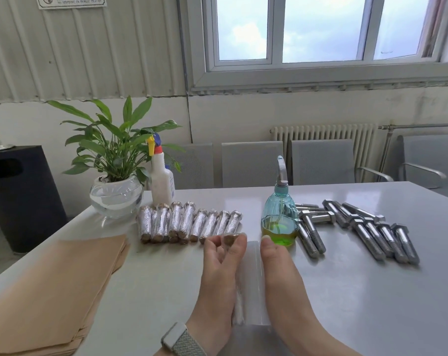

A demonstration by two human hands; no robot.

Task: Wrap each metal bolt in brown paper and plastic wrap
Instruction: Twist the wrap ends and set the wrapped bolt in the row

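Note:
My left hand [217, 273] pinches a bolt wrapped in brown paper [230, 239] by its far end, above the table's middle. A clear sheet of plastic wrap [251, 278] stretches from that hand across to my right hand [279, 273], whose thumb lies along the sheet's right edge with the fingers hidden beneath. Several finished bolts in paper and shiny wrap [189, 222] lie side by side just beyond my left hand. Several bare metal bolts [359, 227] lie at the right. A stack of brown paper sheets [50, 291] lies at the near left.
A blue-green pump bottle [279, 222] stands just beyond my right thumb, touching the bare bolts. A white spray bottle [161, 181] and a potted plant in a glass bowl [115, 194] stand at the back left of the grey table [346, 304]. Chairs stand behind.

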